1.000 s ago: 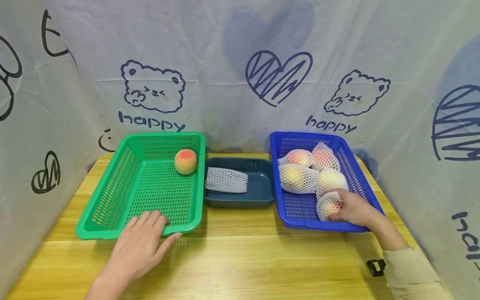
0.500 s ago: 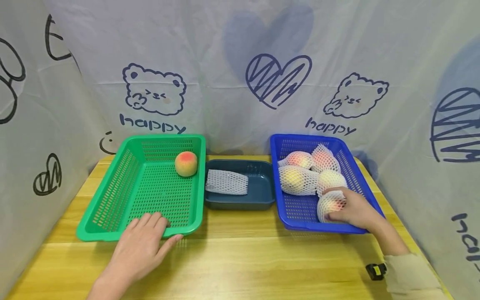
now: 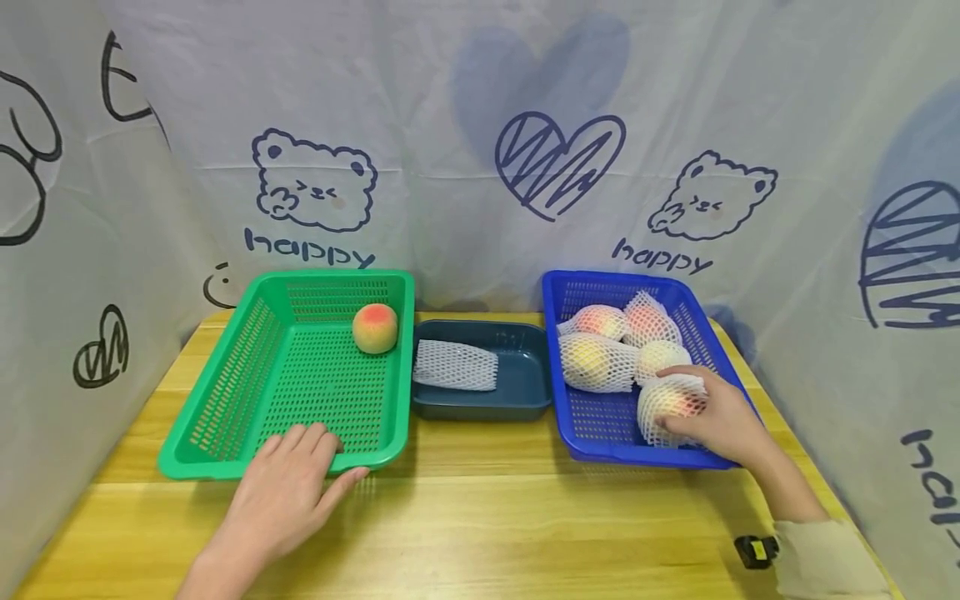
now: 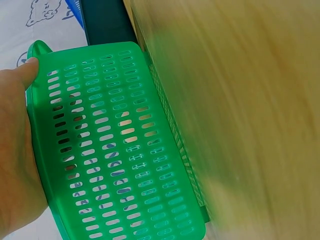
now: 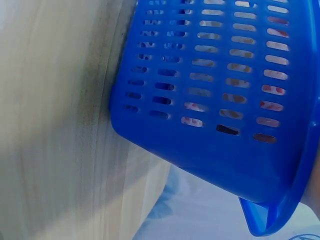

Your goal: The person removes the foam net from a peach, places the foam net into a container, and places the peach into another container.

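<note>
My right hand (image 3: 723, 421) grips a peach in a white foam net (image 3: 667, 412) at the front right of the blue basket (image 3: 615, 454). The thumb lies on its near side and the fingers on its far side. Several other netted fruits (image 3: 596, 362) lie behind and to the left in that basket. My left hand (image 3: 281, 496) holds the front rim of the green basket (image 3: 187, 408), fingers bent over the edge and thumb outside. One bare peach (image 3: 375, 327) sits at the back right of the green basket. In the right wrist view, the basket wall hides the held fruit.
Between the baskets stands a dark blue tray (image 3: 525, 408) with a flattened foam net (image 3: 456, 365) in it. A small black and yellow object (image 3: 756, 551) lies by the right sleeve (image 3: 828, 558). A printed cloth (image 3: 450, 208) closes off the back and sides.
My right hand has raised the netted peach slightly and turned it a little in the blue basket. My left hand stays at the green rim. The head view has shifted slightly.
</note>
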Motion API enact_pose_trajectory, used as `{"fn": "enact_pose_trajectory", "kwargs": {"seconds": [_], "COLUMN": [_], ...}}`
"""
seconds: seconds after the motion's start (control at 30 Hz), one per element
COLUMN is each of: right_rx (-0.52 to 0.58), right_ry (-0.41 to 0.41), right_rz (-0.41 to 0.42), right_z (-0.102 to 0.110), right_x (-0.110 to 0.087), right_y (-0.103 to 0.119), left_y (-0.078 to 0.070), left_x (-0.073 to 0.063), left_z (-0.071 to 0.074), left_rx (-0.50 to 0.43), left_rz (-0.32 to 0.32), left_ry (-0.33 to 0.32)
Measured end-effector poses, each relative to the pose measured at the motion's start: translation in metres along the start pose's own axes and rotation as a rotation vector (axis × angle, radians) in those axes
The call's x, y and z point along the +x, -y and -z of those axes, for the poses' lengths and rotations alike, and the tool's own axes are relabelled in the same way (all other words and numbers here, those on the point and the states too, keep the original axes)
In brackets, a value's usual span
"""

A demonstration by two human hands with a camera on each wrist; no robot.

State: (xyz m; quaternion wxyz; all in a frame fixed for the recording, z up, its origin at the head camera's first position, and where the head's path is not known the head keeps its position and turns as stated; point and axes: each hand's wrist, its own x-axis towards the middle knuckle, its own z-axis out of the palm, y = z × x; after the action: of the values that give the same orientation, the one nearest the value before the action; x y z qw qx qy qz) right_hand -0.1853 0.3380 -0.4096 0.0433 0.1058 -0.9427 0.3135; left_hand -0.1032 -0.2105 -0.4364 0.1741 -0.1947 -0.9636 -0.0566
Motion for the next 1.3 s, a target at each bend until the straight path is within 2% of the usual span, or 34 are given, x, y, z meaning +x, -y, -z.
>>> {"fn": "enact_pose_trajectory", "kwargs": {"seconds": [0.17,0.37,0.67,0.83,1.0,1.3], "right_rx": [0.069,0.122,0.249,0.315,0.328,0.395], "right_ry": [-0.087,-0.176,-0.270,-0.274,-0.266,-0.220], "right_rz": [0.015,-0.008,-0.023,0.015,0.056,0.198], "right_z": [0.002,0.004,0.005,0.000,-0.007,-0.026], "right_x": [-0.001,-0.003,-0.004,-0.004,-0.002,0.005], "right_y": [0.002,0.010,0.035,0.053,0.070,0.098], "left_y": [0.000,0.000,0.000,0.000,-0.001,-0.002], "left_x": [0.001,0.001,0.002,0.002,0.001,0.001], "left_z": [0.000,0.001,0.002,0.002,0.002,0.002], "left_rx": [0.001,0.001,-0.002,0.000,0.000,-0.001], "left_rz": [-0.005,-0.006,-0.002,-0.005,-0.004,0.009], "left_ry": [-0.007,-0.009,-0.013,-0.017,-0.012,0.002]}}
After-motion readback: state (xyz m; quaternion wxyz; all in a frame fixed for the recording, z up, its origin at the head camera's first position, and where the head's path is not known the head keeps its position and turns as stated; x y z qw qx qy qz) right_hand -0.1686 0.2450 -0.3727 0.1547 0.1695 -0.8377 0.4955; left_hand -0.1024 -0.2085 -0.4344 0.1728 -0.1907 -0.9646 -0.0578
